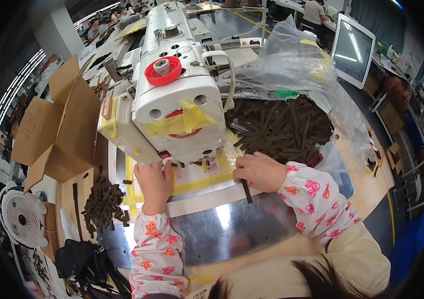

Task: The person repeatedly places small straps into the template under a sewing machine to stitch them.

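Note:
A white industrial sewing machine (179, 94) with a red spool holder stands before me. My left hand (154, 183) is at the left of its needle area, fingers curled down and close together on the yellow-taped work plate (199, 183); whatever lies under them is hidden. At the plate's right, my right hand (259, 172) pinches a dark brown strip (247, 194), which hangs toward the steel bed (222, 229). A large pile of similar strips (286, 124) lies in clear plastic (296, 65) behind my right hand. Short dark pieces (102, 209) are heaped left of my left hand.
An open cardboard box (75, 129) stands at left, above a white fan (21, 217) and black bag (80, 264). A monitor (351, 50) is at upper right. A co-worker (313, 12) is at a far table; others work at upper left.

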A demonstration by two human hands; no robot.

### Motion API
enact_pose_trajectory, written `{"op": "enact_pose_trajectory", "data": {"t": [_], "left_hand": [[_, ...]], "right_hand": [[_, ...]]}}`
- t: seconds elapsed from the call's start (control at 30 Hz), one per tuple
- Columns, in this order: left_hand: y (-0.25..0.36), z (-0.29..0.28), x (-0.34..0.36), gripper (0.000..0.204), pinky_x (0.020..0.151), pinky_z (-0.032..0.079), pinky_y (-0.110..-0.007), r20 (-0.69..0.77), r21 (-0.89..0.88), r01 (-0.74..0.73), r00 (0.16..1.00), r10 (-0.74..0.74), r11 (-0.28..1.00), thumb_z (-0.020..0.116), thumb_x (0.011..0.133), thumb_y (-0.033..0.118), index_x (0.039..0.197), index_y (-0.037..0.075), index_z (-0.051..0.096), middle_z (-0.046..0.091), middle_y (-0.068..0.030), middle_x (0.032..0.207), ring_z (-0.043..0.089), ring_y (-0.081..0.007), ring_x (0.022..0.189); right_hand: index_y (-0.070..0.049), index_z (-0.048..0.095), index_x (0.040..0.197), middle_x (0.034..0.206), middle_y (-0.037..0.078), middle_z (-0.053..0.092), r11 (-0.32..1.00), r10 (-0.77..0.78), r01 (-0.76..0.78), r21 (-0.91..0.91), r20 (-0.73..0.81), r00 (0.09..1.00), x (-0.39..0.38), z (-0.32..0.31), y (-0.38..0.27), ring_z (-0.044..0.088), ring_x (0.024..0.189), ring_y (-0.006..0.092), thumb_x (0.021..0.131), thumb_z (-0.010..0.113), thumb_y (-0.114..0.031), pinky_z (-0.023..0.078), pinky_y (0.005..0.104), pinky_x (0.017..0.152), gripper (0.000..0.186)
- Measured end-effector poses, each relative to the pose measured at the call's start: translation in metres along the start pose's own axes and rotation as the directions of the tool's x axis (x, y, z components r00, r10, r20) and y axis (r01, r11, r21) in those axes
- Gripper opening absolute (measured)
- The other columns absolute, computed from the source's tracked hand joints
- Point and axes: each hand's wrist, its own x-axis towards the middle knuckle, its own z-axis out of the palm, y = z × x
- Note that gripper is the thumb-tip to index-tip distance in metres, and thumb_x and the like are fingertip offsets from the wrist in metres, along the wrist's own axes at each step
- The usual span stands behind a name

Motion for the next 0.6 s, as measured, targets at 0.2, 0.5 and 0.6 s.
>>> {"op": "enact_pose_trajectory", "data": {"t": [0.2, 0.5, 0.6], "left_hand": [[0.034, 0.012, -0.006, 0.018, 0.08, 0.038, -0.043, -0.067, -0.318, -0.277, 0.96, 0.271, 0.907, 0.067, 0.075, 0.019, 0.087, 0.005, 0.065, 0.058, -0.0116, 0.083, 0.052, -0.0299, 0.085], [0.042, 0.03, -0.017, 0.016, 0.087, 0.039, -0.038, -0.013, -0.255, -0.186, 0.982, 0.189, 0.949, 0.058, 0.076, 0.017, 0.086, 0.009, 0.066, 0.058, -0.0088, 0.091, 0.054, -0.0241, 0.094], [0.043, 0.03, -0.021, 0.019, 0.084, 0.038, -0.035, -0.026, -0.358, -0.131, 0.991, 0.13, 0.924, 0.057, 0.074, 0.015, 0.088, 0.009, 0.066, 0.057, -0.0071, 0.089, 0.054, -0.0222, 0.091]], "right_hand": [[-0.008, 0.058, 0.075, 0.081, 0.008, 0.051, 0.994, -0.066, 0.057, 0.093, 0.098, 0.993, 0.015, 0.004, 0.003, 0.056, 0.081, 0.0269, 0.07, 0.064, -0.008, 0.045, 0.0391, 0.069, 0.007], [-0.002, 0.054, 0.067, 0.059, 0.011, 0.055, 0.929, 0.104, -0.076, 0.362, -0.057, 0.993, 0.015, -0.001, -0.01, 0.057, 0.051, 0.0236, 0.065, 0.065, -0.004, 0.044, 0.0315, 0.049, 0.012], [-0.001, 0.052, 0.066, 0.058, 0.01, 0.056, 0.928, 0.076, -0.002, 0.374, -0.183, 0.98, 0.025, 0.014, -0.012, 0.056, 0.05, 0.0189, 0.063, 0.063, 0.001, 0.043, 0.0274, 0.049, 0.012]]}}
